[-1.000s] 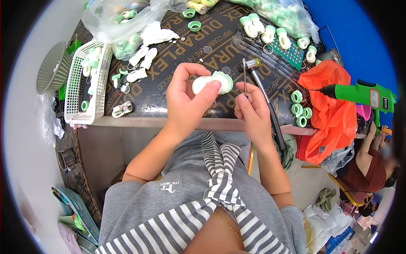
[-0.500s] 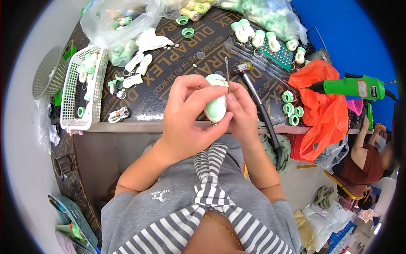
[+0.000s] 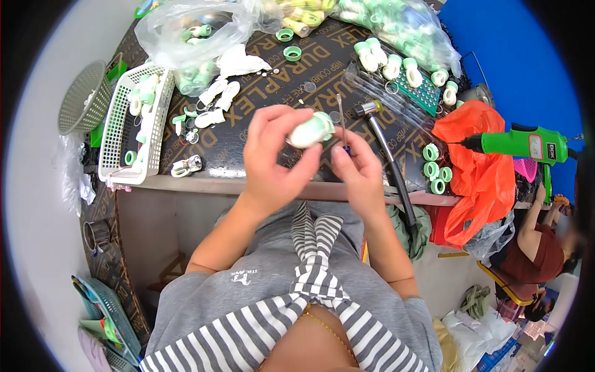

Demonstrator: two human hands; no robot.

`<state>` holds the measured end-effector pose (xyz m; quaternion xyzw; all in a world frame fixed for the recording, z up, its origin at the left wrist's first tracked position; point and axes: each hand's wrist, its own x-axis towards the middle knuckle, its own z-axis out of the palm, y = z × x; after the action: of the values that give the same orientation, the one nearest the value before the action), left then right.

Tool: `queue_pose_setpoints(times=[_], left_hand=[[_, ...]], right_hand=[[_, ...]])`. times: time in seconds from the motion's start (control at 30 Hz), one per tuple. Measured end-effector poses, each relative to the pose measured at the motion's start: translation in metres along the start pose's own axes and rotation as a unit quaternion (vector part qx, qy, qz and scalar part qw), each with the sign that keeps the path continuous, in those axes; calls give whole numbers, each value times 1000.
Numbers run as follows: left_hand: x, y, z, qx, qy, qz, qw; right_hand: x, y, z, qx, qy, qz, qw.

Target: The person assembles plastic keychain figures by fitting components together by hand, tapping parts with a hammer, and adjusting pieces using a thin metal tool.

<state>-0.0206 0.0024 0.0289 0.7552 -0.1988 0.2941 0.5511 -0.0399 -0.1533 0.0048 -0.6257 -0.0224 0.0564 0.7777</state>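
Note:
My left hand (image 3: pixel 273 152) is closed around a rounded white and light-green plastic device (image 3: pixel 310 131), tilted to the right above the bench edge. A thin screwdriver (image 3: pixel 342 124) stands upright in my right hand (image 3: pixel 359 164), its metal shaft pointing away from me and a bit of dark blue handle showing by the fingers. The two hands are apart, and the screwdriver shaft is just right of the device. Close to my right hand lies a hammer (image 3: pixel 392 158) with a black grip reaching over the bench edge.
On the left stands a white basket (image 3: pixel 106 149) with green and white parts. A green power screwdriver (image 3: pixel 520 144) lies over an orange plastic bag (image 3: pixel 471 180) at right. Green rings (image 3: pixel 431 168) sit nearby. Bags of parts (image 3: pixel 403 31) line the back. A person (image 3: pixel 536 248) sits far right.
My hands have separated. The device has turned from upright to slanted, moving away from my right hand, which keeps the screwdriver. The whole view has shifted slightly.

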Motion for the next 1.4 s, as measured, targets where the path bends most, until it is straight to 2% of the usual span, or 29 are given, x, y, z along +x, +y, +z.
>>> queue_pose_setpoints(times=[0.1,0.2,0.27,0.3,0.4,0.53,0.6,0.8,0.97,1.1,1.33,1.4], left_hand=[[0,-20,-5,15,-9,-37,999],[1,-34,-5,29,-96,-100,990],[2,-49,-4,55,-170,-105,978],[4,-56,-5,72,-230,-113,964],[5,-65,-2,60,-283,-112,951],[7,-62,-2,60,-278,-113,952],[7,-59,-2,100,-259,-52,959],[8,-61,0,80,-251,-88,961],[8,-62,3,67,-243,-112,961],[9,-62,6,44,-229,-155,960],[10,-68,15,27,-213,-149,965],[9,-68,19,-2,-196,-171,965]], right_hand=[[0,6,-19,-34,8,-14,999],[-3,11,-31,-110,22,-13,994],[-6,16,-35,-246,22,-61,967],[-8,15,-36,-245,24,-59,967],[-15,12,-36,-324,0,-35,945],[-19,14,-33,-205,36,50,977],[-19,13,-32,-170,59,86,980],[-16,12,-29,-296,83,-14,951],[-13,10,-27,-373,82,-150,912],[-13,8,-21,-351,88,-132,923],[-10,10,-16,-367,98,-160,911],[-9,10,-15,-366,97,-163,911]])
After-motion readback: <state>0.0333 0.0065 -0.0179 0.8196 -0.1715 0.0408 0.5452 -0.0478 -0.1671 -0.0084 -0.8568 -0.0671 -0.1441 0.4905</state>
